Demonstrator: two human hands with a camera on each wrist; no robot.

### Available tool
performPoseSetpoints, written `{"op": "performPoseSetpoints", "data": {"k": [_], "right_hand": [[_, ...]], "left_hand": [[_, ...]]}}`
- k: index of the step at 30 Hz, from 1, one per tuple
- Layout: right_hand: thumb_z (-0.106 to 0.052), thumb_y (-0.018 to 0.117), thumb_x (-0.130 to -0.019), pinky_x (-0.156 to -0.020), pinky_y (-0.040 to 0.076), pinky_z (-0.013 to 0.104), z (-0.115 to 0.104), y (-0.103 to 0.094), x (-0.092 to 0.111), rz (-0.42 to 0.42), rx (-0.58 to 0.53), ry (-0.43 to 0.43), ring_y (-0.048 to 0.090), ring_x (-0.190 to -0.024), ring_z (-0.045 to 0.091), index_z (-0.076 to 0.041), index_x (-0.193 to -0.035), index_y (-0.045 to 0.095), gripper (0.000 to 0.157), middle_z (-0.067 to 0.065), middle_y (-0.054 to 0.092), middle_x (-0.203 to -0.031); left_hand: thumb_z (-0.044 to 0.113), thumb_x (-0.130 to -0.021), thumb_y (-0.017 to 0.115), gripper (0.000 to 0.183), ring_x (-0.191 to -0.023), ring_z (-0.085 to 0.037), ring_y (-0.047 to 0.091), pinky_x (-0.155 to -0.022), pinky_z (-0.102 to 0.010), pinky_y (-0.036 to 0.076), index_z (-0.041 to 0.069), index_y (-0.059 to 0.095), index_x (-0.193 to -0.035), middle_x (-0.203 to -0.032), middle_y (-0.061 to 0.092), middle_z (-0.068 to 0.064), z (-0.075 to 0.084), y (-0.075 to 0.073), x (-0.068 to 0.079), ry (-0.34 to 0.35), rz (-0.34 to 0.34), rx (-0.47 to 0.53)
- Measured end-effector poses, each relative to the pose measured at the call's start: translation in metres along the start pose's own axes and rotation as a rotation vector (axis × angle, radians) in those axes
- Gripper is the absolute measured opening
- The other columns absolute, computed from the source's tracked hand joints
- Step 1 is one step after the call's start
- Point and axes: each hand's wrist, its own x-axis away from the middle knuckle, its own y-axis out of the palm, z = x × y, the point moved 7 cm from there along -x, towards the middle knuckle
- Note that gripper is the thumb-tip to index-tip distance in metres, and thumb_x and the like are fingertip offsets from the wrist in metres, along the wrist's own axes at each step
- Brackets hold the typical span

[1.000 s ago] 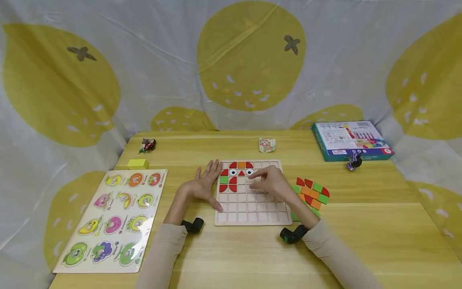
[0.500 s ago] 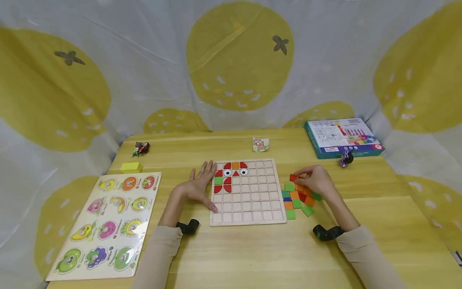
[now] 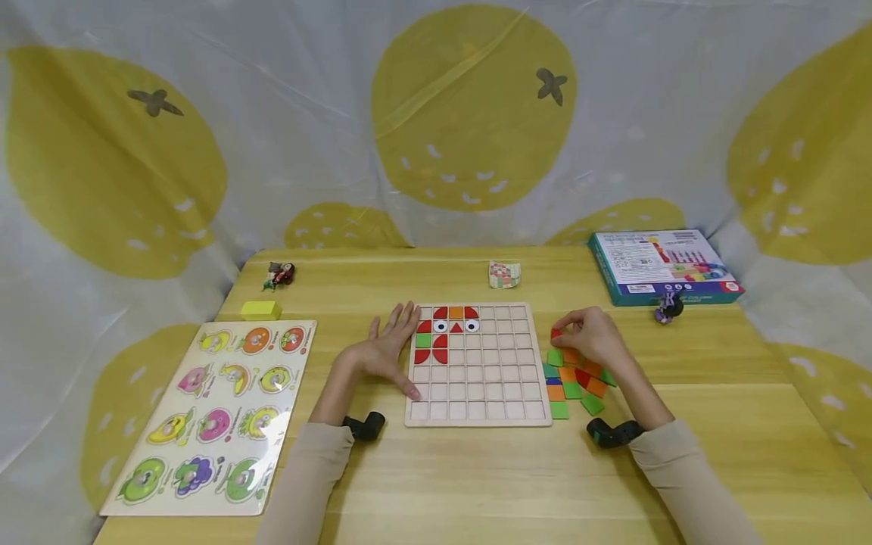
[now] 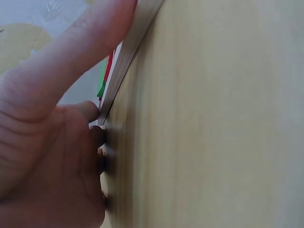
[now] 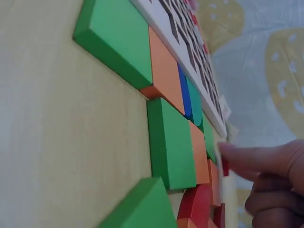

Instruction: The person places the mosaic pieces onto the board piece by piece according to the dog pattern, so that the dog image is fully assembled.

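A wooden grid board (image 3: pixel 485 390) lies mid-table, with red, green, orange and eye pieces set in its upper left cells. Fingers spread, my left hand (image 3: pixel 381 353) rests along its left edge; in the left wrist view the thumb (image 4: pixel 76 52) lies over the board's rim. My right hand (image 3: pixel 594 335) is right of the board, above the loose pieces. Between thumb and index finger it pinches a small red piece (image 3: pixel 555 334), mostly covered by the fingertips in the right wrist view. Loose green (image 5: pixel 171 142), orange (image 5: pixel 164 71) and red pieces lie beside the board's right edge.
A fruit puzzle board (image 3: pixel 225 424) lies at the left, with a yellow block (image 3: pixel 260 309) behind it. A small figurine (image 3: pixel 278 275) stands back left. At the back are a patterned card (image 3: pixel 504 275), a boxed set (image 3: pixel 664 265) and another figurine (image 3: pixel 669 306).
My right hand has moved from over the board rightward to the loose pieces and now pinches a red one. My left hand stays on the board's edge.
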Motion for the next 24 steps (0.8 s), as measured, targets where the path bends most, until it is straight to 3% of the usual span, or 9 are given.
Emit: {"op": "performPoseSetpoints", "data": {"k": [3,7,14,24], "right_hand": [[-0.021,0.076,-0.083,-0.044,0.025,0.025,-0.016,0.008,0.0,-0.015,-0.069,-0.041,0.032,-0.05,0.015,-0.005,-0.103,0.073,0.025,-0.001,0.035,-0.057],[-0.021,0.078,-0.081,-0.047,0.025,0.025,-0.047,0.039,-0.004,-0.088,-0.179,-0.04,0.031,-0.052,0.016,-0.011,-0.101,0.074,0.023,-0.001,0.033,-0.058],[-0.02,0.085,-0.073,-0.05,0.025,0.025,-0.093,0.083,-0.015,-0.092,-0.1,-0.092,0.033,-0.05,0.012,-0.012,-0.089,0.078,0.02,-0.003,0.039,-0.052],[-0.019,0.087,-0.07,-0.05,0.026,0.025,-0.087,0.088,-0.019,-0.051,-0.118,-0.047,0.035,-0.052,0.013,-0.012,-0.089,0.078,0.022,-0.002,0.039,-0.054]], "left_hand": [[0.058,-0.051,0.089,0.152,-0.149,-0.031,-0.022,-0.115,-0.064,-0.013,0.013,-0.014,-0.154,-0.161,-0.022,-0.01,0.001,-0.001,-0.001,-0.007,0.006,-0.005],[0.059,-0.051,0.088,0.153,-0.149,-0.031,-0.022,-0.116,-0.063,-0.013,0.014,-0.014,-0.154,-0.161,-0.023,-0.009,0.0,-0.001,-0.001,-0.02,0.001,-0.025],[0.06,-0.053,0.087,0.151,-0.149,-0.032,-0.021,-0.115,-0.064,-0.011,0.013,-0.014,-0.154,-0.161,-0.023,-0.01,-0.001,-0.001,-0.001,-0.007,-0.001,-0.042],[0.059,-0.052,0.088,0.151,-0.149,-0.031,-0.022,-0.115,-0.063,-0.013,0.013,-0.013,-0.154,-0.161,-0.023,-0.009,0.0,-0.001,-0.001,-0.007,-0.008,-0.026]]}}
